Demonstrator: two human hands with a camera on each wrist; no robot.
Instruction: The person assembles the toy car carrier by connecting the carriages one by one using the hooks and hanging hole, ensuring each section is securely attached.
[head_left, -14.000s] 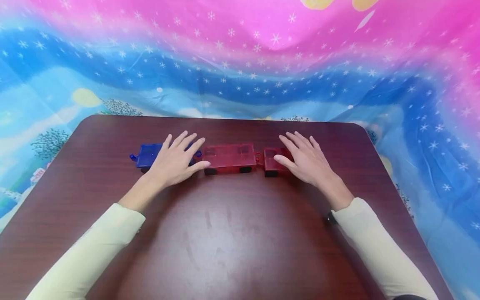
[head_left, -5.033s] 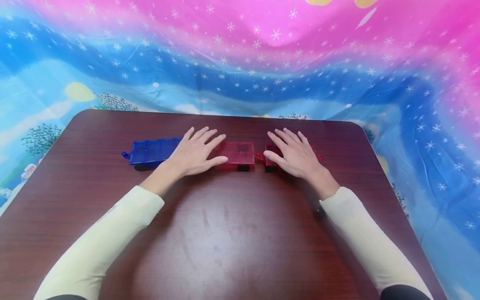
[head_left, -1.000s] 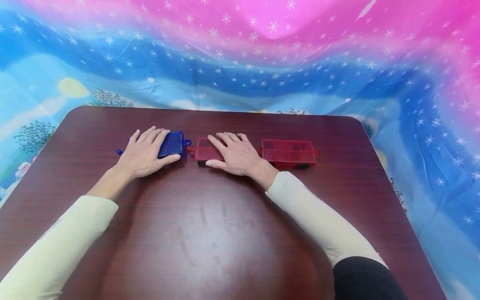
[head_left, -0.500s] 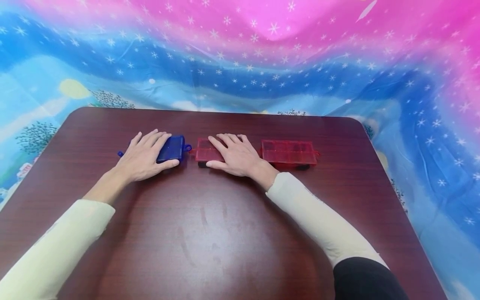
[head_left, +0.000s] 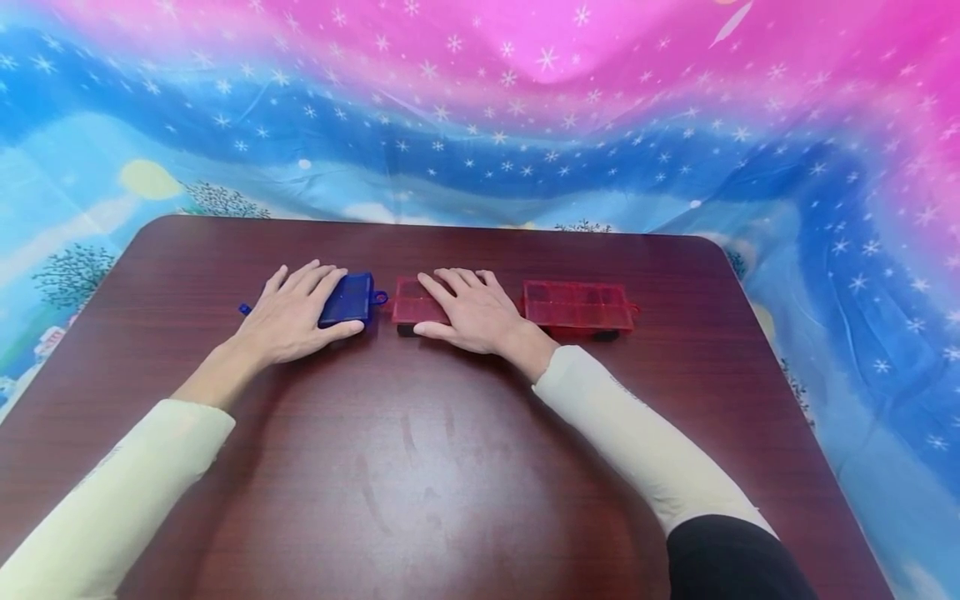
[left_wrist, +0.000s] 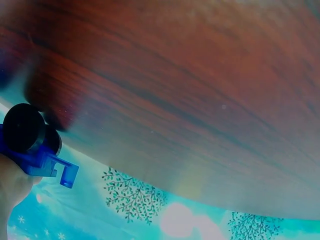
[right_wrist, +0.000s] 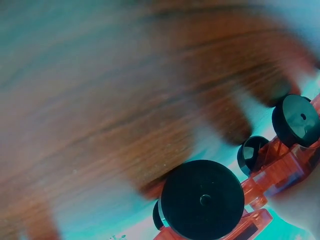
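Note:
My left hand (head_left: 288, 317) lies over a blue see-through toy train car (head_left: 348, 298), fingers spread and straight, thumb along its near side. The blue ring (head_left: 381, 297) on the car's right end overlaps the red coupling of the middle red car (head_left: 408, 302). On that red car rests my right hand (head_left: 476, 312), its fingers stretched out and covering much of it. Right of this hand stands another red car (head_left: 577, 304). The left wrist view shows a blue hook (left_wrist: 69, 176) and black wheels (left_wrist: 24, 127). Black wheels (right_wrist: 202, 200) of the red cars fill the lower right wrist view.
The cars stand in a row on a dark reddish-brown table (head_left: 450, 450) with rounded far corners. A pink and blue snowflake cloth (head_left: 480, 133) hangs behind the table and along its right side.
My right hand has gone left from the right red car to the middle one, my left hand from there back to the blue car. Lately the blue car has shifted slightly toward me and right.

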